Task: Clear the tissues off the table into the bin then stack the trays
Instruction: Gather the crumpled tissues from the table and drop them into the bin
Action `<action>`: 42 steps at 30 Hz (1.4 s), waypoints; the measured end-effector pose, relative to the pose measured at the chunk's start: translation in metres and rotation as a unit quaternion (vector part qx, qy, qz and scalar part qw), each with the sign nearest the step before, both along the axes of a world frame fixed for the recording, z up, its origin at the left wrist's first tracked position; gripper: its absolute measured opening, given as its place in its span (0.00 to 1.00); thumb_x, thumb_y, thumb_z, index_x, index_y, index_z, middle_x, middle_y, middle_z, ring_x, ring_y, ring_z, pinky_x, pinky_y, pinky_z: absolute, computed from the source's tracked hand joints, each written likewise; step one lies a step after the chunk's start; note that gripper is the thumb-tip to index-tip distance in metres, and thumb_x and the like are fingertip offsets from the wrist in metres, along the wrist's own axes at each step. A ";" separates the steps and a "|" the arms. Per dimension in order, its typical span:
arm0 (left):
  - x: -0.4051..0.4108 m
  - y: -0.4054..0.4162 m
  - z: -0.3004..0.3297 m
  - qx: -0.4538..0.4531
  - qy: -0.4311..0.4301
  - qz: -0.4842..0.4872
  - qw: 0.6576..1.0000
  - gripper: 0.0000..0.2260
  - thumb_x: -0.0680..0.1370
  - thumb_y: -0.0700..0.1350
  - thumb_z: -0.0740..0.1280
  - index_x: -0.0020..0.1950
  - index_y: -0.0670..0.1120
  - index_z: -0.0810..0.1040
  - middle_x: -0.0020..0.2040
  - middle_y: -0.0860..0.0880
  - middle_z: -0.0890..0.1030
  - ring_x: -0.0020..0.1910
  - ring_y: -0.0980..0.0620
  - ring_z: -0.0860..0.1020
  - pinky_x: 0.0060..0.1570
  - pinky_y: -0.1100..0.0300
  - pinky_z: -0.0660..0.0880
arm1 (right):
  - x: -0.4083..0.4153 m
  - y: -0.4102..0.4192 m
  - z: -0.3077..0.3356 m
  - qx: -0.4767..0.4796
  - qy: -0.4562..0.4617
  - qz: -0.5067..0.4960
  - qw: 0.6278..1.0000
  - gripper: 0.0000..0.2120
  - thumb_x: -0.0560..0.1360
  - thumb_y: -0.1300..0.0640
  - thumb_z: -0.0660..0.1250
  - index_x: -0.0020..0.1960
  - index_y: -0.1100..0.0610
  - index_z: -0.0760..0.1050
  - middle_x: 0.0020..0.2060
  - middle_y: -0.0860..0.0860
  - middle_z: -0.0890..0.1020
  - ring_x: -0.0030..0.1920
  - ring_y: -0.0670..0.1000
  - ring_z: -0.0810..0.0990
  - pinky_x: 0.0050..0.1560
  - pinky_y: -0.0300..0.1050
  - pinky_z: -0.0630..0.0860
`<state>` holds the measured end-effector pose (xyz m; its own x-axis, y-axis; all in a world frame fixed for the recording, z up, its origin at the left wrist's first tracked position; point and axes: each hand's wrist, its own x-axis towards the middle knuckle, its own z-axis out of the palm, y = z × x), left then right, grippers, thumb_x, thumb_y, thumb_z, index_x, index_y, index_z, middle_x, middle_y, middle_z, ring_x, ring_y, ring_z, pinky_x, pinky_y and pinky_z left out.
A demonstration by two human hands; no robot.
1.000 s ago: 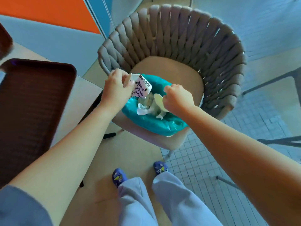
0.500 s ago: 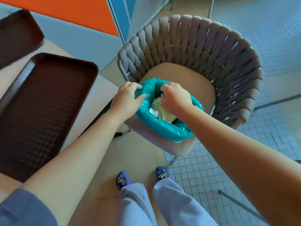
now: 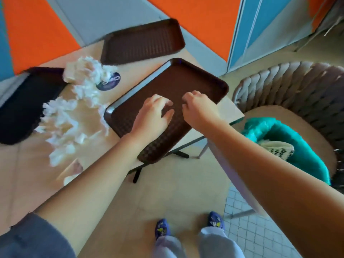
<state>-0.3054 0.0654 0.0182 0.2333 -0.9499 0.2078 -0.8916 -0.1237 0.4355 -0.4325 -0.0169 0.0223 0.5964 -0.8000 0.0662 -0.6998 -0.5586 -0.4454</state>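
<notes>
Crumpled white tissues (image 3: 65,116) lie in a loose heap on the left half of the wooden table (image 3: 28,174). A brown tray (image 3: 186,81) sits at the table's right corner, overhanging the near edge. My left hand (image 3: 154,116) hovers over it with fingers apart and empty. Beside it, my right hand (image 3: 199,107) has its fingers curled with nothing visible in them. A second brown tray (image 3: 143,41) lies at the far edge and a dark tray (image 3: 22,105) at the left. The bin (image 3: 297,146), lined with a teal bag, holds written-on paper (image 3: 277,148).
The bin stands on the seat of a grey woven chair (image 3: 297,86) to the right of the table. A round blue sticker (image 3: 108,81) lies among the tissues. My feet (image 3: 186,226) stand on the floor between table and chair.
Both hands left the bin and swung left to the near brown tray. The paper and tissues they carried are now in the bin. The view turned from the chair to the table.
</notes>
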 end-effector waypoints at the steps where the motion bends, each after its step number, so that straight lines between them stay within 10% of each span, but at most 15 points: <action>1: 0.019 0.013 0.004 0.002 -0.004 0.018 1.000 0.10 0.75 0.44 0.67 0.55 0.42 0.77 0.55 0.45 0.78 0.57 0.47 0.76 0.57 0.54 0.74 | 0.020 0.010 0.004 -0.005 -0.004 0.015 1.000 0.14 0.77 0.58 0.57 0.59 0.59 0.74 0.55 0.57 0.76 0.57 0.59 0.75 0.48 0.51 0.76; 17: 0.214 0.216 -0.030 0.090 0.032 0.261 0.961 0.15 0.74 0.47 0.68 0.60 0.48 0.76 0.62 0.48 0.73 0.65 0.45 0.67 0.62 0.49 0.69 | 0.224 0.152 -0.025 0.032 0.045 0.192 0.980 0.17 0.78 0.57 0.58 0.65 0.58 0.69 0.62 0.57 0.72 0.63 0.58 0.69 0.52 0.51 0.74; 26: 0.241 0.249 -0.057 0.350 0.146 0.163 0.911 0.47 0.58 0.70 0.72 0.71 0.69 0.50 0.76 0.56 0.34 0.74 0.49 0.34 0.71 0.38 0.51 | 0.274 0.168 -0.066 0.038 0.156 0.186 0.969 0.25 0.77 0.48 0.61 0.73 0.49 0.59 0.74 0.55 0.58 0.72 0.63 0.56 0.66 0.63 0.65; 34: 0.254 0.237 -0.079 0.195 0.187 0.190 0.944 0.17 0.66 0.51 0.75 0.53 0.55 0.78 0.63 0.50 0.62 0.67 0.48 0.57 0.54 0.52 0.72 | 0.296 0.176 -0.095 0.064 0.145 0.206 0.966 0.26 0.78 0.59 0.60 0.73 0.46 0.59 0.67 0.55 0.67 0.66 0.60 0.64 0.61 0.58 0.70; 37: 0.260 0.234 -0.079 0.194 0.181 0.193 0.945 0.18 0.64 0.52 0.76 0.52 0.53 0.78 0.58 0.50 0.64 0.62 0.48 0.61 0.38 0.57 0.76 | 0.298 0.175 -0.099 0.050 0.103 0.193 0.975 0.21 0.77 0.65 0.60 0.69 0.54 0.68 0.61 0.57 0.72 0.62 0.60 0.68 0.60 0.52 0.69; 42: 0.265 0.228 -0.078 0.192 0.187 0.201 0.942 0.31 0.62 0.50 0.78 0.60 0.49 0.69 0.60 0.48 0.65 0.62 0.49 0.66 0.54 0.60 0.69 | 0.294 0.177 -0.101 0.084 0.060 0.174 0.979 0.17 0.73 0.72 0.56 0.58 0.61 0.75 0.54 0.60 0.76 0.57 0.59 0.73 0.55 0.47 0.71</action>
